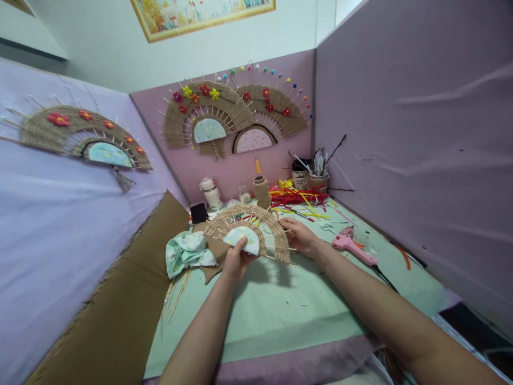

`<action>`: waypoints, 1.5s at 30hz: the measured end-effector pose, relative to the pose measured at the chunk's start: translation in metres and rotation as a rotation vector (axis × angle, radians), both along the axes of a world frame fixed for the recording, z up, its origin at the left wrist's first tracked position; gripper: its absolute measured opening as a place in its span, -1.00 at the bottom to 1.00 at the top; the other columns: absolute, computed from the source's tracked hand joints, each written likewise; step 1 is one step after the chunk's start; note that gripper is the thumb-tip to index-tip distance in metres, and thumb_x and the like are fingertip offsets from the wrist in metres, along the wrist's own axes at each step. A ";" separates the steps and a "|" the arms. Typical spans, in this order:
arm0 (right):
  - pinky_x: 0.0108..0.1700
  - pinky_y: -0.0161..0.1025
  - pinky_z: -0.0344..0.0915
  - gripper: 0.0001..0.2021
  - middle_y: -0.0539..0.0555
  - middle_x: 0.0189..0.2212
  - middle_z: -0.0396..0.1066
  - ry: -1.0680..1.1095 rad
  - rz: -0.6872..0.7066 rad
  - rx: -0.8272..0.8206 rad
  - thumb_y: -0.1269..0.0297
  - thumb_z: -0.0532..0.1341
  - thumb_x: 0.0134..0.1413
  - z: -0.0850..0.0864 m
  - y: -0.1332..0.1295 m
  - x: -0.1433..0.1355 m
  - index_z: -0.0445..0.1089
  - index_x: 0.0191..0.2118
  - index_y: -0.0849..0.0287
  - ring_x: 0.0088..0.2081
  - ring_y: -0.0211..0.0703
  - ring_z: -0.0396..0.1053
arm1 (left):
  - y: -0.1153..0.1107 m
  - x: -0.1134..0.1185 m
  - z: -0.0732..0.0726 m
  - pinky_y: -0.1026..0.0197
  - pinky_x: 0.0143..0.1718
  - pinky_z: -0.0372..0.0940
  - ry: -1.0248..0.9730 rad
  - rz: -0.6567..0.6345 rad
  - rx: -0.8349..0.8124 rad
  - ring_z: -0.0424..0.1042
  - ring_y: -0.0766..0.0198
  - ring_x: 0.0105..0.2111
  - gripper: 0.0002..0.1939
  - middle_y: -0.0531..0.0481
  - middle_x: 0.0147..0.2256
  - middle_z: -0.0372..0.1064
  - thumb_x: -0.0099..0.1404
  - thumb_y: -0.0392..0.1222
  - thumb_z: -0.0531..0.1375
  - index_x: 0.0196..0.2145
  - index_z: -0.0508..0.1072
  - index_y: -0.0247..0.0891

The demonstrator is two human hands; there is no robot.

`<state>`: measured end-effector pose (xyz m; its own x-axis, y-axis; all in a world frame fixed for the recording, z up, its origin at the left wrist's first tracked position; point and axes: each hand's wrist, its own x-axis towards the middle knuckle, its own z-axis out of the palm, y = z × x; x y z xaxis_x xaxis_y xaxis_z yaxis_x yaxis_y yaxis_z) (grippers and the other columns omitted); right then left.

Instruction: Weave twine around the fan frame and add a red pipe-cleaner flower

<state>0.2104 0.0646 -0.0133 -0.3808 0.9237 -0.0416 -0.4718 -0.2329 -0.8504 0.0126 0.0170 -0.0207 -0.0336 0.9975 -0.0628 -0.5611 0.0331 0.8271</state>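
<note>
While the left hand (238,260) grasps the fan (259,231) at its pale half-circle (249,240), with the thumb lying on the front, the right hand (298,235) is at the fan's right rim; its fingers are bent, but whether they pinch the rim or only touch it, I cannot tell. The fan is lifted above the middle of the table (280,307). Behind it, toward the far edge, a spool (262,193) of twine stands upright, with red strips (296,198) to its right. Near the left edge lies a crumpled cloth (186,250), and near the right edge a pink glue gun (356,249). A white bottle (211,194) stands near the far left corner, and a jar (318,185) in the far right corner. Beyond, flowered fans (175,124) hang on the walls (72,214).
</note>
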 end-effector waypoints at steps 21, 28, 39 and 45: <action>-0.56 -0.41 0.08 -0.77 -0.10 -0.58 0.32 -0.045 0.031 -0.008 0.15 0.33 -0.14 -0.009 0.003 -0.002 0.36 -0.38 0.14 -0.63 -0.41 0.12 | 0.000 0.002 0.002 0.14 -0.44 0.43 -0.013 0.062 0.015 0.45 0.25 -0.43 -0.64 -0.02 -0.36 0.45 0.01 -0.21 0.31 -0.20 0.38 -0.28; -0.59 -0.43 -0.05 -0.72 -0.12 -0.62 0.22 -0.054 0.050 0.012 0.12 0.36 -0.20 -0.007 0.001 -0.002 0.33 -0.40 0.16 -0.64 -0.44 0.03 | -0.003 0.004 0.007 0.19 -0.44 0.42 -0.011 0.096 0.028 0.45 0.25 -0.41 -0.65 -0.01 -0.34 0.45 0.01 -0.22 0.30 -0.21 0.39 -0.27; -0.63 -0.42 -0.21 -0.65 -0.17 -0.68 0.11 -0.032 0.037 0.058 0.13 0.38 -0.24 -0.005 0.001 -0.004 0.35 -0.31 0.16 -0.68 -0.48 -0.15 | -0.004 0.006 0.010 0.25 -0.47 0.41 -0.018 0.144 0.023 0.44 0.29 -0.43 -0.65 0.01 -0.36 0.45 -0.02 -0.20 0.32 -0.23 0.40 -0.27; -0.64 -0.41 -0.15 -0.69 -0.16 -0.69 0.17 -0.026 -0.007 0.064 0.15 0.37 -0.24 -0.005 0.000 -0.006 0.36 -0.34 0.15 -0.69 -0.47 -0.09 | -0.003 0.006 0.009 0.24 -0.44 0.41 -0.013 0.172 0.025 0.44 0.30 -0.44 -0.65 0.03 -0.36 0.44 -0.02 -0.20 0.32 -0.23 0.40 -0.25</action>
<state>0.2039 0.0643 -0.0183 -0.3742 0.9273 0.0075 -0.4508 -0.1748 -0.8753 0.0182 0.0141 -0.0118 -0.2030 0.9784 -0.0398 -0.5671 -0.0843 0.8193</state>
